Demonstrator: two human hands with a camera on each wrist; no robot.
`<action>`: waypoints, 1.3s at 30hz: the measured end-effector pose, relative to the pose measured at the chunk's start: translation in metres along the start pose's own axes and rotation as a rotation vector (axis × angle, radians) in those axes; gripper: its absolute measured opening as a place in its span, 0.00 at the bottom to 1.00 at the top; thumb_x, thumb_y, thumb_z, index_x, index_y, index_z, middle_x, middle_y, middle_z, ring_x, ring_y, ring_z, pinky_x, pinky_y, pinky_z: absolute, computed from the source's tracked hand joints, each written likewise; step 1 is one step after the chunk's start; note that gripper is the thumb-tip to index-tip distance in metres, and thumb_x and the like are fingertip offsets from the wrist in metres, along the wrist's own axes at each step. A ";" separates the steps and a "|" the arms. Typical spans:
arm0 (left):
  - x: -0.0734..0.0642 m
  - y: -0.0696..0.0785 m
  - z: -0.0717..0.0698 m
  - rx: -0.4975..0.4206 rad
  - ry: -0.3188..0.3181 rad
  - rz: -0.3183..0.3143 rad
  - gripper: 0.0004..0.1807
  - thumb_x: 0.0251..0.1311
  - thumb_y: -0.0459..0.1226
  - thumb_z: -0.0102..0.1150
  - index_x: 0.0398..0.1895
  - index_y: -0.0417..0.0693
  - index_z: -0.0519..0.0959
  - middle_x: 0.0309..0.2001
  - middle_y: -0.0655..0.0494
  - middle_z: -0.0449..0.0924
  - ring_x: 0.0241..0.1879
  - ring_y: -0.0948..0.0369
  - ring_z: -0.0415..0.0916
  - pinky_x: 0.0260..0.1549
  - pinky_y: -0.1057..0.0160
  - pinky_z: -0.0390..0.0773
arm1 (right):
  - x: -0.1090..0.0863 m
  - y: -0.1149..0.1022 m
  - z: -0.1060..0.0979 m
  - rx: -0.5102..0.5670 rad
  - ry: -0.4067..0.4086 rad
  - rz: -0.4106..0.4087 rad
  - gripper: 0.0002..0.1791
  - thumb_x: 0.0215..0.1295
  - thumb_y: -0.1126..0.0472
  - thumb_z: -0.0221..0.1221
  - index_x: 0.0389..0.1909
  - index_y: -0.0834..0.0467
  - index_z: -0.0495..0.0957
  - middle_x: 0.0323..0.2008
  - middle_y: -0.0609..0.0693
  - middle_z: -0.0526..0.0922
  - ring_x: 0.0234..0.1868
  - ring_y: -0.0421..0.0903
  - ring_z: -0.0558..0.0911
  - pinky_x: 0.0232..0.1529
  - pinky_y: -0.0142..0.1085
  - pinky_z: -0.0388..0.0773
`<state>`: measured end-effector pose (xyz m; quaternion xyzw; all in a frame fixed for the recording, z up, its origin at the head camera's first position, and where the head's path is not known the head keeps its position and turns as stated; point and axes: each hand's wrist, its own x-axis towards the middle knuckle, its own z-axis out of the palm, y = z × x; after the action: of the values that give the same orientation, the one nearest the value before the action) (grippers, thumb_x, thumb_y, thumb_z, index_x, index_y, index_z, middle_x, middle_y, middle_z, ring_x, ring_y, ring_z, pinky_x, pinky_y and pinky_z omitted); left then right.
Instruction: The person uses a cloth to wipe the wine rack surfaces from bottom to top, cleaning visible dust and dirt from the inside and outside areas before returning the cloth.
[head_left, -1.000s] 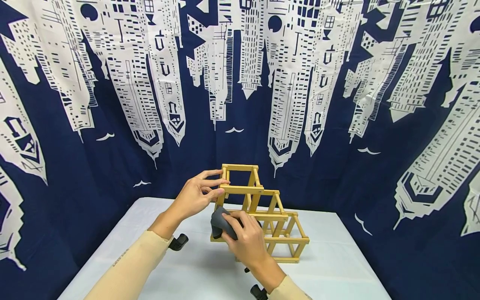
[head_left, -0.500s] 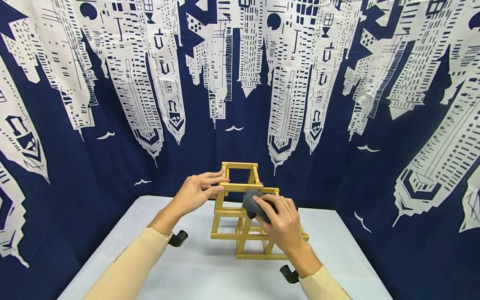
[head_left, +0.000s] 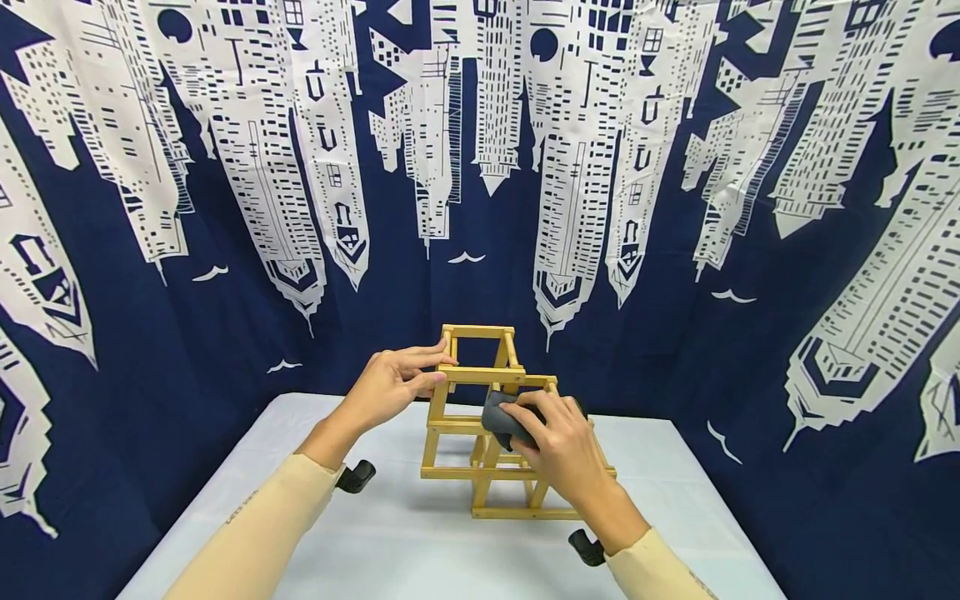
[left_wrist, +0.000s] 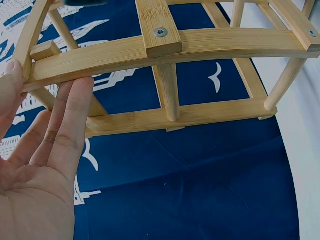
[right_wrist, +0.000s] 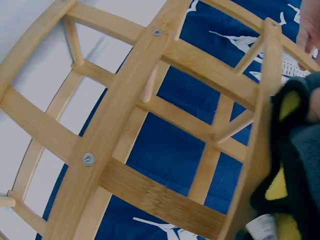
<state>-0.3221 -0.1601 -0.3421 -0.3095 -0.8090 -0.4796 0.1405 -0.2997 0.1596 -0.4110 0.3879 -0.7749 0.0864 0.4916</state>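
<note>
A stepped wooden rack point(head_left: 480, 375) of light bars and round dowels stands on the table. My left hand point(head_left: 390, 383) steadies it at the upper left corner. In the left wrist view, thumb and fingers of the left hand point(left_wrist: 47, 155) pinch a bar from either side. My right hand point(head_left: 562, 442) grips a folded grey-blue cloth point(head_left: 497, 421) against the rack's middle step. The right wrist view shows the cloth point(right_wrist: 307, 150) beside a rack bar, with dark edging, yellow patches and a white tag. The right fingers are mostly out of that view.
The rack stands on a table with a white cover point(head_left: 360, 533). Behind hangs a navy curtain point(head_left: 420, 292) printed with white upside-down buildings. Black wrist mounts point(head_left: 356, 477) jut out below both wrists.
My right hand has carried the cloth rightward from the rack's left upright to the middle step, then slightly lower. The left hand has stayed at the upper left corner.
</note>
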 end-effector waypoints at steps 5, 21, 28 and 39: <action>0.000 -0.003 0.000 0.016 0.006 0.014 0.16 0.81 0.35 0.73 0.66 0.46 0.93 0.82 0.43 0.81 0.67 0.41 0.92 0.50 0.62 0.97 | 0.000 0.001 -0.001 0.027 -0.048 -0.028 0.32 0.45 0.62 0.93 0.54 0.54 0.94 0.51 0.53 0.91 0.48 0.51 0.90 0.43 0.44 0.81; 0.002 -0.002 -0.003 -0.034 -0.031 -0.027 0.16 0.83 0.35 0.70 0.67 0.45 0.92 0.83 0.41 0.79 0.65 0.41 0.93 0.51 0.59 0.97 | 0.010 0.009 0.001 -0.038 0.210 -0.049 0.38 0.42 0.69 0.92 0.60 0.60 0.92 0.49 0.60 0.91 0.42 0.58 0.88 0.39 0.49 0.81; 0.001 -0.004 -0.006 -0.013 -0.055 -0.024 0.16 0.85 0.37 0.67 0.68 0.45 0.92 0.83 0.40 0.79 0.65 0.42 0.94 0.53 0.57 0.98 | 0.013 -0.011 0.012 0.009 0.222 -0.079 0.35 0.46 0.67 0.91 0.59 0.59 0.93 0.49 0.59 0.91 0.44 0.57 0.91 0.40 0.48 0.84; 0.001 -0.007 -0.010 -0.022 -0.090 -0.023 0.17 0.89 0.40 0.63 0.72 0.49 0.90 0.85 0.41 0.76 0.74 0.39 0.87 0.58 0.56 0.97 | 0.046 -0.049 0.032 0.004 0.141 -0.079 0.38 0.54 0.59 0.92 0.67 0.57 0.91 0.53 0.55 0.90 0.48 0.52 0.91 0.44 0.42 0.85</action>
<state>-0.3276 -0.1708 -0.3417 -0.3229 -0.8127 -0.4757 0.0952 -0.2982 0.0852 -0.4013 0.4120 -0.7223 0.0958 0.5472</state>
